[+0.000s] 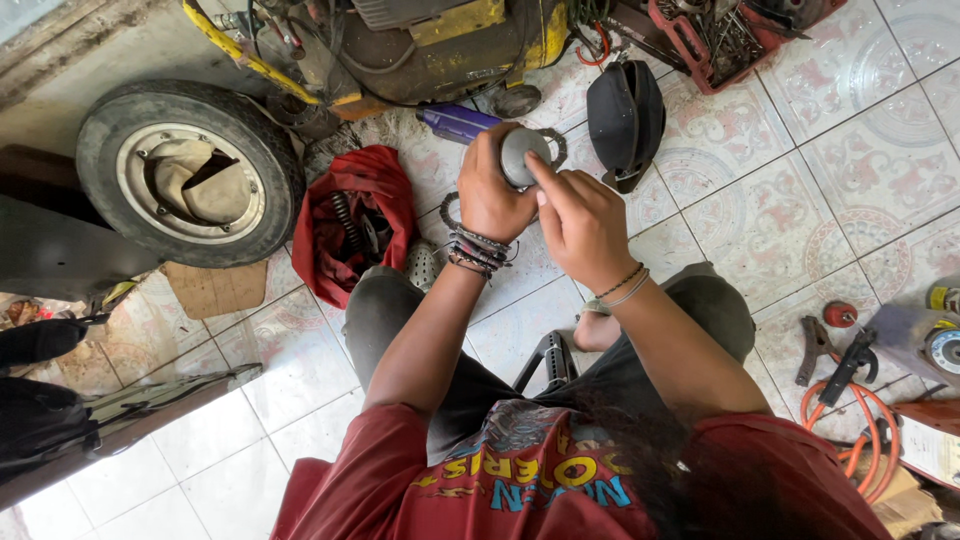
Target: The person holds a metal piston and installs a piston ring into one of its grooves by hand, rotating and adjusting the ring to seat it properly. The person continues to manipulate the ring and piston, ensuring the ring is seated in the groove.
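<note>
A small round grey metal part (524,155) is seen gripped in the left hand (490,195), closed around its side, while the right hand (583,225) is laid against it with the forefinger stretched across its face; whether the remaining fingers of that hand are curled onto the part cannot be told. The part is held in the air above the patterned tile floor (800,210), between the knees of a crouched person in a red printed shirt. The step in hand is judged to be a fingertip check or wipe of the part's face, and a steady hold by the left hand with a light, controlled touch from the right would seem to be called for next. Just left of the hands, a red cloth bag (352,225) holding dark springs and parts is seen open on the floor, with a worn small wheel and tyre (188,172) beyond it. Further off lie a purple canister (456,122), a black cap-shaped cover (625,120) and a yellow machine (440,45).
</note>
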